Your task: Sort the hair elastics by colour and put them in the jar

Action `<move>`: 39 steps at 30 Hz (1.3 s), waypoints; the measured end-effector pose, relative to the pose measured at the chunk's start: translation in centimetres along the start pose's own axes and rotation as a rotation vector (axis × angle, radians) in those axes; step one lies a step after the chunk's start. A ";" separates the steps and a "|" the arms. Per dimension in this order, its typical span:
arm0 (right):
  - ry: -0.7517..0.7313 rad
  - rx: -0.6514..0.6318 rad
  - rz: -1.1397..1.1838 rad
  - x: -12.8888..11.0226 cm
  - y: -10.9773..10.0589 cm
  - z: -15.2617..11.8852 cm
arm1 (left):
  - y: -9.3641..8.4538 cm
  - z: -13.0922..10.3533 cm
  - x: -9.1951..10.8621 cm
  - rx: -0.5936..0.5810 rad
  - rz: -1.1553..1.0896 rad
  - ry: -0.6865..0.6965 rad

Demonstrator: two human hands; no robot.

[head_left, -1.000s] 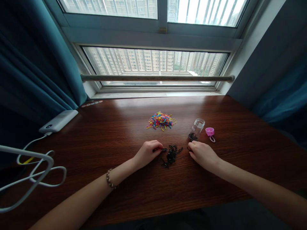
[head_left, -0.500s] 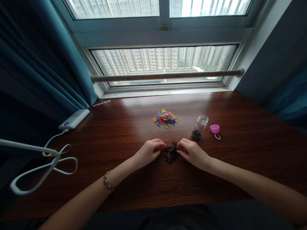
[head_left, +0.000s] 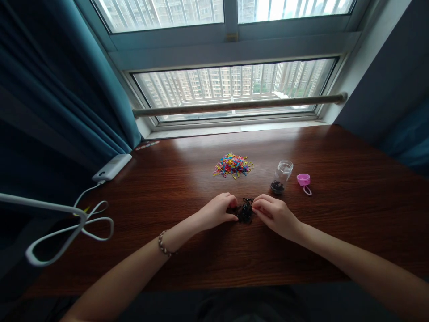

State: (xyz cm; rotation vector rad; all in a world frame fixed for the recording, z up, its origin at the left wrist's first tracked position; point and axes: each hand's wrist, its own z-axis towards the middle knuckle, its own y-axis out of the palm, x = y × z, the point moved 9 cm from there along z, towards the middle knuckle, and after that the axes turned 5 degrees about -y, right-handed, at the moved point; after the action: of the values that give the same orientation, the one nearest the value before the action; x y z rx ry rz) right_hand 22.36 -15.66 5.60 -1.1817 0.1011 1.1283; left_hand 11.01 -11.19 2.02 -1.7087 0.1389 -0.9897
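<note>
Closing in, our left hand [head_left: 219, 211] and right hand [head_left: 277, 215] now flank the black heap [head_left: 246, 211] mid-desk [head_left: 181, 188] — gathered tighter than half a second ago, so its loose pieces look drawn together. Our left grip has spread, thumb and fingers apart at the heap's left side; our right is narrow at its right — whether pinching a piece, we cannot tell. Beyond, toward the right edge, stand the jar [head_left: 283, 172] and pink lid [head_left: 303, 180]; toward the far edge, the coloured pile [head_left: 233, 165].

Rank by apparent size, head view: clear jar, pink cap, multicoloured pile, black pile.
1. Multicoloured pile
2. Clear jar
3. Unsure: black pile, partly hidden, and pink cap look close.
</note>
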 end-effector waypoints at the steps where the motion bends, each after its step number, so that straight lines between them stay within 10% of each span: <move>1: -0.002 0.005 0.003 0.0 -0.1 0.0 | 0.1 0.1 0.2 -0.014 0.007 0.028; 14: 0.007 0.004 0.017 0.0 -0.1 0.1 | -0.9 0.3 0.8 -0.006 -0.010 0.087; 23: 0.046 0.097 0.085 0.1 -0.8 1.6 | -0.6 1.0 -1.1 -0.017 -0.842 -0.154; 39: 0.061 0.283 0.140 0.5 -2.2 2.5 | 0.9 1.8 -1.1 0.010 -1.263 -0.381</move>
State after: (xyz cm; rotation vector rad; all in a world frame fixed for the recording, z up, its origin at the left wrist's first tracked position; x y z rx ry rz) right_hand 23.11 -13.27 7.88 -0.9671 0.3837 1.1570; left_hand 11.85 -9.57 0.57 -1.8874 -1.3285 -1.4658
